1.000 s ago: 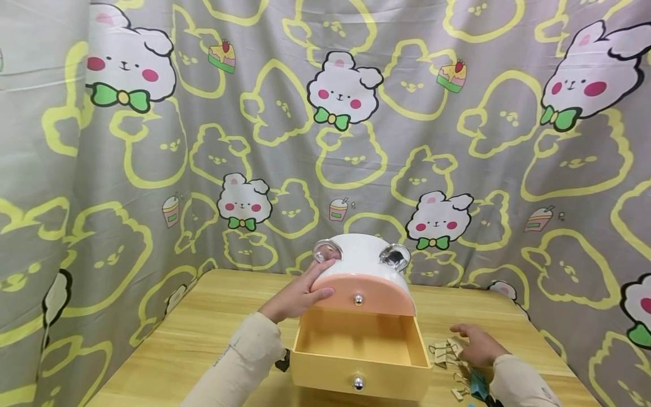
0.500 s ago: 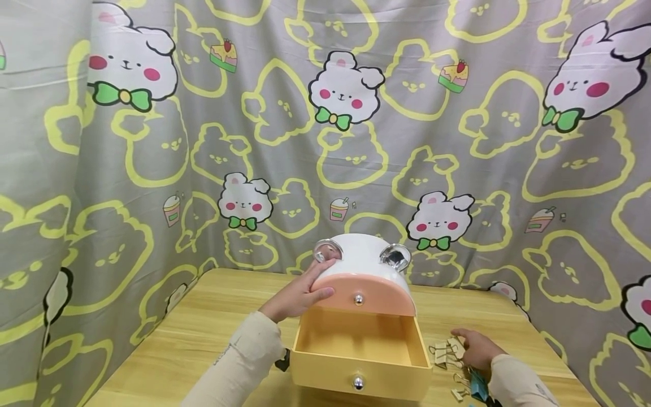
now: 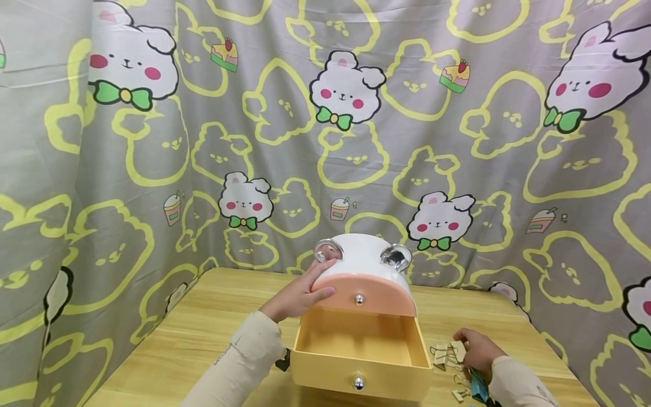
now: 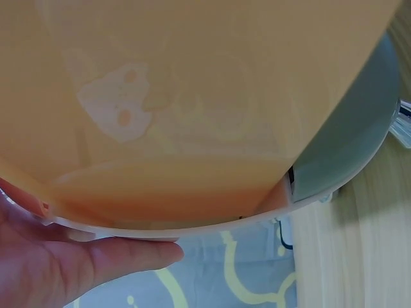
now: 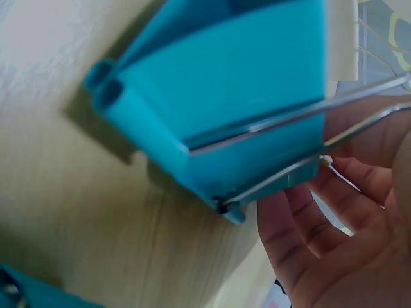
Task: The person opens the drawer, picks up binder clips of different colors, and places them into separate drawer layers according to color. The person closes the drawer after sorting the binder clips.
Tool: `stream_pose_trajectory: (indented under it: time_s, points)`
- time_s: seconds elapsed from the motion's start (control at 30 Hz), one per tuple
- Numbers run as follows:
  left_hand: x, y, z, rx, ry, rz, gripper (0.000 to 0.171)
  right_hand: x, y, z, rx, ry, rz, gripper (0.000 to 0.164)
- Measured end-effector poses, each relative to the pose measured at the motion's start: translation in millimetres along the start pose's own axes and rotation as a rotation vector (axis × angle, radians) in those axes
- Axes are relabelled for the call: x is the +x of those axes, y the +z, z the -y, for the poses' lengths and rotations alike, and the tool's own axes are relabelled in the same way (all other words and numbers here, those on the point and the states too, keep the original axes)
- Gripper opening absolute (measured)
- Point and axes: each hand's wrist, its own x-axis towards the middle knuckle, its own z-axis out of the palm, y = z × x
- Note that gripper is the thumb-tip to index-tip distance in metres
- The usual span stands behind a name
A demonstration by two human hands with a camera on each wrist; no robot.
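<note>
Curling in from its earlier outstretched pointing, the right hand's index finger had closed on a cream binder clip (image 3: 459, 351), which had tipped up slightly, while the left hand had stayed put. Nearest, a yellow box-shaped drawer (image 3: 317, 373) with a round silver knob (image 3: 358, 383) stood pulled out toward the person. To its right on the surface lay a small cream clip (image 3: 460, 395) and a teal binder clip with silver wire handles (image 3: 478, 386), the teal one beneath the right forearm's cream sleeve (image 3: 521, 381). Just beyond them the right hand (image 3: 480, 351) had its grip pinching the tipped cream clip, its thumb hidden in the head view; another cream clip with wire handles (image 3: 442, 356) lay directly beside it, near the drawer's right wall. A black object (image 3: 283, 360), partly hidden, sat by the drawer's left side. Farther back, the left hand (image 3: 297, 295) rested with its grip spread, thumb across a salmon half-round drawer front (image 3: 338, 291) and fingers over the glossy white domed case (image 3: 362, 254), below one of two shiny round ears (image 3: 395, 257). Pale wood-grain surface (image 3: 229, 322) reached back to a grey curtain printed with white rabbits (image 3: 290, 152).
</note>
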Motion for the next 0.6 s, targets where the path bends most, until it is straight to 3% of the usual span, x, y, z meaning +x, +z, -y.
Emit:
stream_pose_trajectory:
  time_s: [0.6]
  points:
    - [0.1, -1.3, 4.4, 0.011, 0.019, 0.007, 0.063, -3.9, -10.1, 3.5, 0.022, -0.003, -0.128, 0.055]
